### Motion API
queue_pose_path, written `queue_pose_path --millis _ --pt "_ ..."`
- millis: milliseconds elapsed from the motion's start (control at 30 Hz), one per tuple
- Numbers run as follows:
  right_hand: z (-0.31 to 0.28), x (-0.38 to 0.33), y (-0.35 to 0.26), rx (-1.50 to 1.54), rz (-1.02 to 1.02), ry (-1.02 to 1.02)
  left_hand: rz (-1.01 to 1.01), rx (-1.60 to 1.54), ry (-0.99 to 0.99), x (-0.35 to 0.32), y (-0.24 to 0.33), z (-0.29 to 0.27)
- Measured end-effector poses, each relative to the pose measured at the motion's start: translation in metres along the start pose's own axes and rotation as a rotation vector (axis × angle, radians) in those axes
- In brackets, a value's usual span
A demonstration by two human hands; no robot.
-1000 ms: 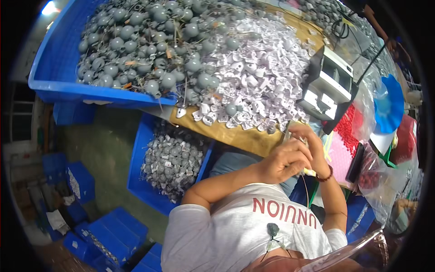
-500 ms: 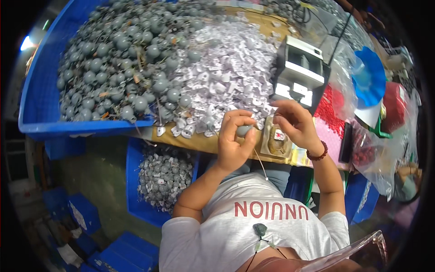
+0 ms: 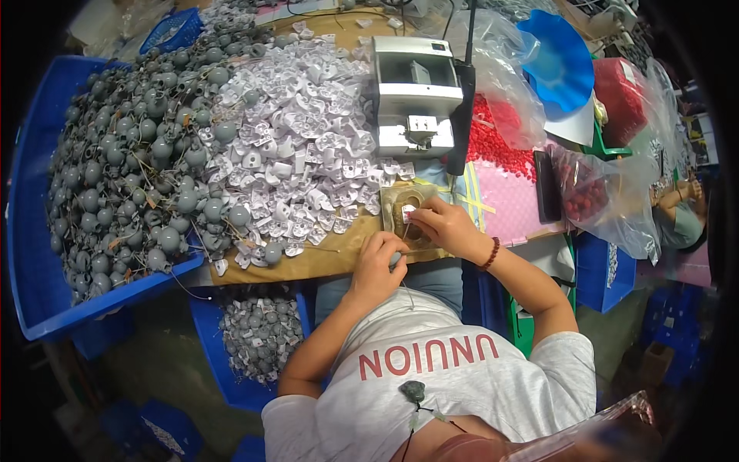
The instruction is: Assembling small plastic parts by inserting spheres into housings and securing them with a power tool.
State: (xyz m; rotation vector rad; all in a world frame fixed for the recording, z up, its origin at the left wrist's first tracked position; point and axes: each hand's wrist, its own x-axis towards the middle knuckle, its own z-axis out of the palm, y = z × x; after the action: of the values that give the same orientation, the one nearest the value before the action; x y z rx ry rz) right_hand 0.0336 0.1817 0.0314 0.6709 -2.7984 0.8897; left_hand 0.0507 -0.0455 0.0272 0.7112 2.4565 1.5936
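My left hand [image 3: 375,271] is closed round a grey ball-shaped piece [image 3: 396,259], which shows between thumb and fingers. A thin pale wire [image 3: 409,296] hangs below that hand across my shirt. To its right, my right hand [image 3: 456,229] reaches over a worn brownish holder block [image 3: 422,192] at the table edge. Its thumb and forefinger are pinched together at a small white plastic piece [image 3: 408,209] with a red spot, which sits in the block's hollow. The fingertips partly cover the white piece.
A blue crate [image 3: 27,231] of grey balls with wires stands left, beside a heap of white plastic pieces [image 3: 289,138]. Behind the block is a white and black machine [image 3: 416,96]. Red parts [image 3: 504,142], a dark phone-like slab [image 3: 547,187] and a bag [image 3: 608,204] lie right. A lower bin [image 3: 223,377] holds grey and white parts.
My right hand has come down from above the holder block, and its fingers now pinch at the white piece. My left hand still grips the grey ball and sits lower. The head view has shifted rightward.
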Motion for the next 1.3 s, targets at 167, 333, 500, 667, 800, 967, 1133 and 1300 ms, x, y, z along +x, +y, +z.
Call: queue_pose_path --millis 167,333,500,667,800,967,1133,1300 --pt "0.003 0.006 0.005 -0.081 -0.07 -0.063 0.028 0.093 -0.038 0.005 0.001 0.003" --pt "0.002 0.007 -0.003 -0.147 -0.131 -0.098 0.073 0.183 -0.093 0.009 -0.003 0.0" --pt "0.009 -0.011 -0.002 -0.249 -0.12 -0.077 0.064 0.387 -0.083 0.018 -0.006 -0.002" --pt "0.008 -0.022 -0.005 -0.276 -0.134 0.09 0.184 0.685 -0.014 0.026 0.001 0.017" --pt "-0.004 -0.023 0.015 0.138 -0.098 0.269 0.227 0.771 -0.035 0.028 -0.011 0.032" --pt "-0.046 -0.042 0.046 0.422 0.263 0.256 0.224 0.746 -0.02 0.029 -0.013 0.027" --pt "-0.031 -0.046 0.041 0.279 0.21 0.045 0.247 0.646 -0.002 0.03 -0.023 0.026" --pt "0.0 -0.042 0.05 0.219 0.256 0.219 0.267 0.636 -0.036 0.033 -0.029 0.022"
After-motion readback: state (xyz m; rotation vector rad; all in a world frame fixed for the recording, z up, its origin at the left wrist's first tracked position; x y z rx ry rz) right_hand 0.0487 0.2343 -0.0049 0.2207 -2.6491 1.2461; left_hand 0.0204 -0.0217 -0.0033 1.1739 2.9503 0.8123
